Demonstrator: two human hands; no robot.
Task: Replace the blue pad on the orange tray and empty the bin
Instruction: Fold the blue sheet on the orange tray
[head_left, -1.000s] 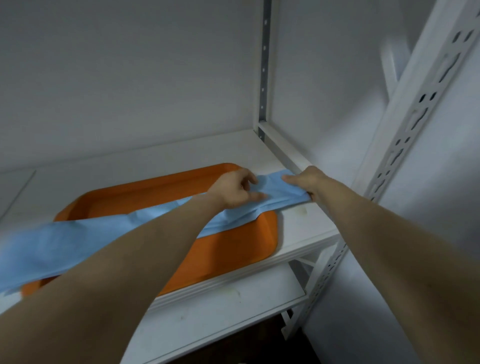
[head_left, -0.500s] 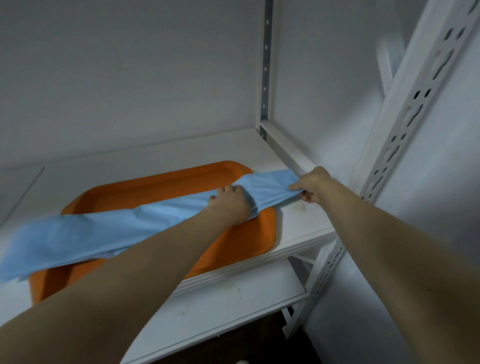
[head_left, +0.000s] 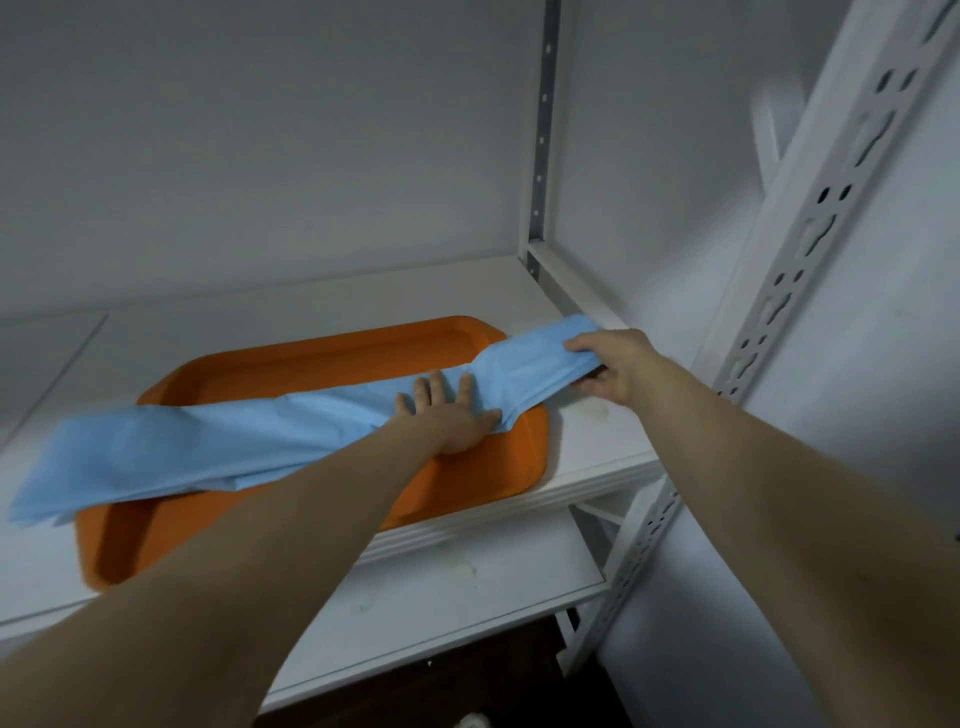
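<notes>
Plainly the blue pad (head_left: 208, 447) is only half laid: it lies as a long, narrow band across the orange tray (head_left: 311, 364), not yet opened to cover it. Its long axis runs slantwise, from the shelf's front left edge, where the wide loose end hangs past the tray's left end, up towards the shelf's back right corner, where the other end narrows and creases.

The left hand (head_left: 447, 415) lies flat on the band near the tray's right end, fingers straight and spread, palm down, holding nothing. I take it as an anchor that pins the sheet to the tray floor so it cannot slide.

The right hand (head_left: 613, 369) has the pad's right end in a grip, fingers curled over the top. The thumb seems to sit underneath, though that side is in shadow and I would not swear to it. It holds that end just beyond the tray's right rim, over bare shelf (head_left: 587, 447), apparently drawing the band taut against the pinning hand so it can be squared or unfolded.

The tray sits on the white shelf of a metal rack, close to its front edge. A slotted upright (head_left: 779, 291) stands at the right and a lower shelf (head_left: 441, 597) shows beneath. No bin is in view.
</notes>
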